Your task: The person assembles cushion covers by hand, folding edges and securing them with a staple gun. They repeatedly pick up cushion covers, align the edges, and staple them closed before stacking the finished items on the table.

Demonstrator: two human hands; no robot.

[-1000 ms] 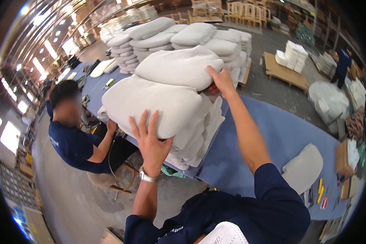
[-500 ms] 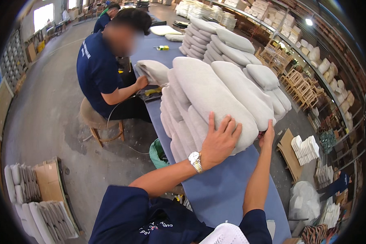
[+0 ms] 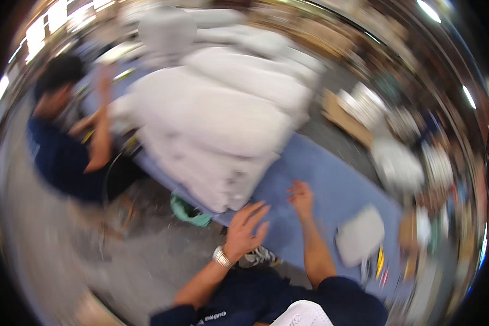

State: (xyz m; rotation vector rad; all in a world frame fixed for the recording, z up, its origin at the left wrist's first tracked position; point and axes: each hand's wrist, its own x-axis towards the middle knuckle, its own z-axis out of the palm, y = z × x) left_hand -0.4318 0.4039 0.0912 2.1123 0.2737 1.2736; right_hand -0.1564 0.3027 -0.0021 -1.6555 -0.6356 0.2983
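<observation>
A tall stack of light grey cushions (image 3: 206,114) stands on the blue table (image 3: 320,168), blurred by motion. My left hand (image 3: 246,231) is just below the stack's near end, at the table's near edge, with its fingers spread and nothing in it. To the right, my right hand (image 3: 300,199) hovers over the blue tabletop, apart from the stack, with its slightly bent fingers apart and nothing visible in them. Right of that hand lies a single small grey cushion (image 3: 359,235).
Hand tools with yellow handles (image 3: 380,262) lie beside the single cushion. A co-worker in dark blue (image 3: 62,157) sits at the table's left side. A green bag (image 3: 190,211) hangs or stands by the near edge. Further white stacks (image 3: 362,106) rest beyond the table.
Both hands have left the cushion stack and come back toward me. The view has swung right, bringing the single cushion and tools into sight. The co-worker has raised an arm.
</observation>
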